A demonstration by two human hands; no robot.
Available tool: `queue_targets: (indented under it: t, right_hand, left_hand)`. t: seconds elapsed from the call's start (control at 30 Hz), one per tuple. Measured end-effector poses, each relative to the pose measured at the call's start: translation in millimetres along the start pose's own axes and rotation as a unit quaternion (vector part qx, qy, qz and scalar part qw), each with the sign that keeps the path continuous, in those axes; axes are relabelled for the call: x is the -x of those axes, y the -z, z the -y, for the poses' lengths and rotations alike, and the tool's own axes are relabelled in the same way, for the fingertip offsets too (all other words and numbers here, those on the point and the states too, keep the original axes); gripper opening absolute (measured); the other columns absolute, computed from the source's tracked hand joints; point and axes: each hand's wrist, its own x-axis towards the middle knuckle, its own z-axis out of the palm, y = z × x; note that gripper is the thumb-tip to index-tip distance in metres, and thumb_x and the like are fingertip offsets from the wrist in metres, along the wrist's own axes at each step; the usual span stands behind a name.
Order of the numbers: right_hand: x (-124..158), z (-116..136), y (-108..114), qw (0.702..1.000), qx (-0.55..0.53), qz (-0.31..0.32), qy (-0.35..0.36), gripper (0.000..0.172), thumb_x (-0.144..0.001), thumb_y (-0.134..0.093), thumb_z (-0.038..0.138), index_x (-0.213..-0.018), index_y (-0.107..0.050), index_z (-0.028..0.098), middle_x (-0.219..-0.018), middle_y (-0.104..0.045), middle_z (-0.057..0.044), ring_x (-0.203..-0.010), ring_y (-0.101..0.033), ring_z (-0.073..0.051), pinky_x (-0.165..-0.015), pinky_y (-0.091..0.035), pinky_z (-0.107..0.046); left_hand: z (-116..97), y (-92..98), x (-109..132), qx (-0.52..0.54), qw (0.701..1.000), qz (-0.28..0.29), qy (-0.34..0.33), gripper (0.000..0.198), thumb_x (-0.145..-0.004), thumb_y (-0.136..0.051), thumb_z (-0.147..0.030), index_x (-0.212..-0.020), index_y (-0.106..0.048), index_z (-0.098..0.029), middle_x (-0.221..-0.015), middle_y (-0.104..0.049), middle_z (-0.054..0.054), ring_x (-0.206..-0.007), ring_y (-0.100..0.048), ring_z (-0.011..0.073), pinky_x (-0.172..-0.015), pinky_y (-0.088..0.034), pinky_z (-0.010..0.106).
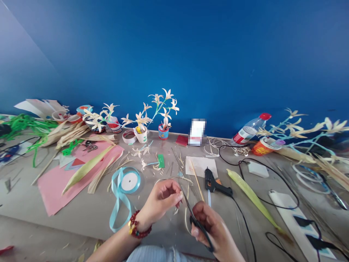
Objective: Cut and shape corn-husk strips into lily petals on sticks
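My right hand (214,227) grips a pair of black-handled scissors (204,233), its fingers in the loops and the blades pointing up and left. Close to the blade tips, my left hand (163,198) is pinched closed; a small pale bit shows at the fingertips, too small to name. Red beads circle the left wrist as a bracelet (137,223). Beyond the hands lie a thin wooden stick (196,178), a white paper sheet (188,167) and a black hot glue gun (216,183). Left of my left hand rests a spool of light blue ribbon (131,181), partly unwound.
Pale husk flowers on blue stems stand in cups (141,135) along the blue wall. Pink paper (54,189) and a green corn husk (87,170) lie left. To the right are another husk (251,194), a bottle (247,131), black cables and a power strip (286,211).
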Motion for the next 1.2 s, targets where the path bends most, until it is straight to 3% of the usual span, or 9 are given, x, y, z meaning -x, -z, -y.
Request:
queue_targets:
  t: [0.1,0.23,0.4,0.53,0.73,0.87,1.0,1.1,1.2]
  right_hand:
    - [-4,-5,1,0.997,0.045,-0.063,-0.001,0.041,-0.08,-0.066,0.06,-0.081,-0.047,0.023,-0.057,-0.046,0.006,-0.048,-0.042,-0.012,-0.048,-0.031,-0.024]
    - [-11,-21,3,0.958,0.251,-0.14,0.007,0.026,-0.08,-0.069,0.043,-0.078,-0.051,0.025,-0.054,-0.05,0.006,-0.047,-0.05,-0.015,-0.05,-0.034,-0.025]
    - [-16,-36,-2,0.889,0.442,-0.116,-0.038,0.015,-0.081,-0.065,0.033,-0.078,-0.053,0.024,-0.058,-0.058,0.003,-0.049,-0.056,-0.018,-0.049,-0.028,-0.025]
    - [-20,-30,-2,0.878,0.474,-0.06,-0.039,0.012,-0.074,-0.064,0.019,-0.079,-0.054,0.024,-0.071,-0.064,0.001,-0.057,-0.059,-0.018,-0.052,-0.029,-0.024]
    - [-14,10,6,0.922,0.385,-0.037,0.011,0.002,-0.084,-0.058,0.022,-0.086,-0.058,0.023,-0.069,-0.06,0.002,-0.059,-0.058,-0.017,-0.056,-0.038,-0.025]
    - [-14,32,-1,0.97,0.221,-0.059,0.085,0.021,-0.097,-0.051,0.039,-0.088,-0.059,0.022,-0.073,-0.059,-0.001,-0.063,-0.057,-0.016,-0.054,-0.04,-0.024]
    - [-21,31,-11,0.997,0.044,-0.054,0.031,0.033,-0.096,-0.053,0.047,-0.077,-0.054,0.02,-0.067,-0.054,0.002,-0.049,-0.048,-0.01,-0.046,-0.036,-0.022]
    - [-24,25,-15,0.997,-0.07,-0.044,-0.004,0.036,-0.093,-0.057,0.051,-0.076,-0.052,0.019,-0.065,-0.054,0.004,-0.045,-0.045,-0.008,-0.046,-0.036,-0.021]
    - [-23,23,-16,0.99,-0.13,-0.042,-0.021,0.039,-0.088,-0.063,0.053,-0.074,-0.052,0.019,-0.062,-0.052,0.005,-0.044,-0.043,-0.007,-0.044,-0.034,-0.019]
  left_hand:
    - [-1,1.8,2,0.007,1.0,0.0,-0.004,0.03,-0.08,-0.073,-0.037,-0.072,-0.057,-0.014,-0.069,-0.058,0.001,-0.057,-0.051,0.0087,-0.058,-0.042,0.022]
    - [3,9.1,6,0.02,1.0,-0.02,-0.01,0.023,-0.081,-0.072,-0.032,-0.075,-0.059,-0.014,-0.076,-0.061,0.002,-0.061,-0.052,0.0093,-0.061,-0.042,0.023]
    - [9,15.0,9,0.011,0.999,-0.049,0.002,0.019,-0.083,-0.069,-0.029,-0.076,-0.061,-0.014,-0.076,-0.063,0.003,-0.061,-0.051,0.0098,-0.063,-0.041,0.024]
    - [8,11.3,9,0.005,0.999,-0.051,0.007,0.019,-0.083,-0.069,-0.029,-0.075,-0.062,-0.013,-0.073,-0.063,0.002,-0.061,-0.051,0.0102,-0.063,-0.041,0.024]
    - [4,4.3,7,0.001,0.998,-0.052,0.017,0.024,-0.08,-0.072,-0.035,-0.072,-0.063,-0.014,-0.069,-0.061,0.002,-0.06,-0.05,0.011,-0.061,-0.04,0.023]
    - [6,1.0,7,0.01,0.998,-0.055,0.012,0.02,-0.079,-0.073,-0.031,-0.073,-0.063,-0.014,-0.07,-0.06,0.001,-0.061,-0.05,0.0107,-0.062,-0.04,0.023]
    - [6,1.4,10,-0.011,0.999,-0.049,0.0,0.018,-0.083,-0.067,-0.03,-0.076,-0.063,-0.014,-0.07,-0.059,0.002,-0.06,-0.05,0.0116,-0.062,-0.041,0.024]
    - [5,4.8,15,-0.139,0.985,-0.055,-0.089,0.014,-0.087,-0.061,-0.022,-0.098,-0.068,-0.016,-0.091,-0.065,0.007,-0.071,-0.057,0.015,-0.072,-0.046,0.029]
    - [4,8.3,18,-0.302,0.927,-0.034,-0.22,0.037,-0.084,-0.059,-0.009,-0.117,-0.066,-0.024,-0.115,-0.065,0.01,-0.095,-0.062,0.021,-0.092,-0.045,0.036]
